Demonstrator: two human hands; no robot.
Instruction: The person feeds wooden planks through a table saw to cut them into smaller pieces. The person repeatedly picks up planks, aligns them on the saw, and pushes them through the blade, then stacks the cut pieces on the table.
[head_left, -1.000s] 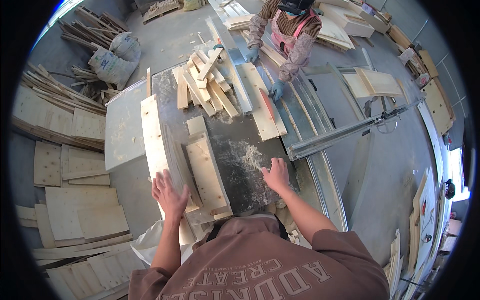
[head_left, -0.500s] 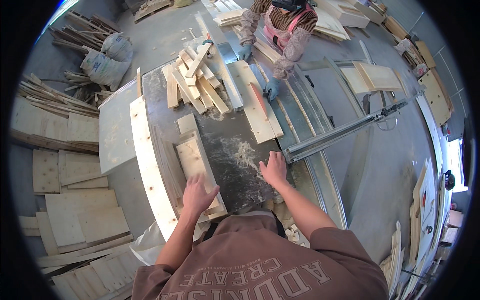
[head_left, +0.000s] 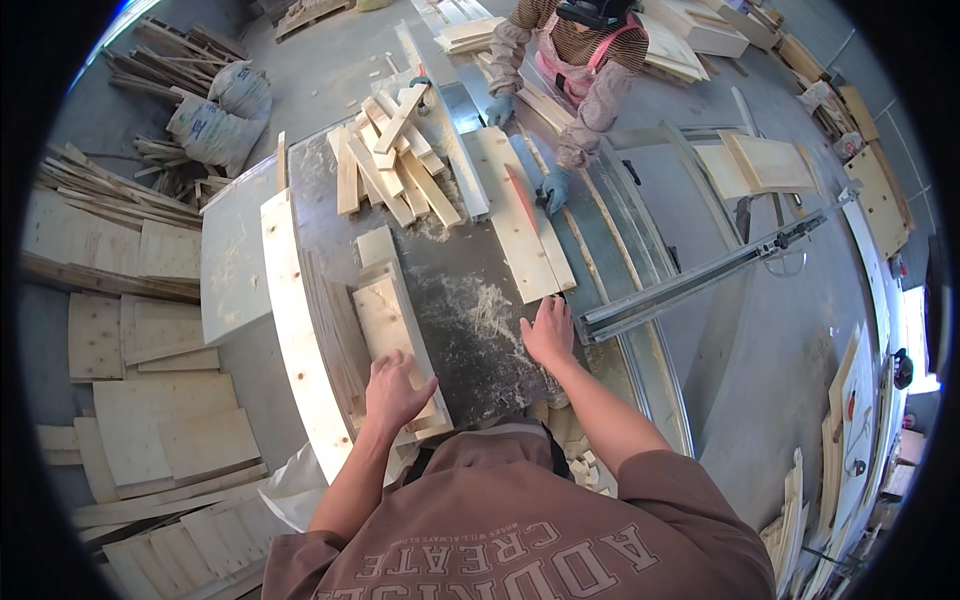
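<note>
As the person looks down over a dark bench point(head_left: 455, 370), sheets of wood point(head_left: 165, 430) lie on the floor at far left. Along the bench's left side runs a long pale plank point(head_left: 296, 330), and to its right sits a stack of boards point(head_left: 378, 305). The person's left hand point(head_left: 398, 392) lies over the stack's near end, fingers loosely spread, pinching nothing. Farther off is a loose heap of short sticks point(head_left: 395, 160). Sawdust point(head_left: 488, 312) streaks the middle of the bench. Next comes a flat board point(head_left: 505, 235), its near end toward the person, with a red fin point(head_left: 521, 198) over it. At that end is the person's right hand point(head_left: 548, 330), fingers apart; whether the fingertips touch the wood is hard to tell. A co-worker's gloved hand point(head_left: 555, 187) is just beside the board's right edge. To handle this board well, the right hand should probably take only the near end, keep it level and straight, and leave the fin plenty of room. At right, a metal rail point(head_left: 700, 265) slants across.
</note>
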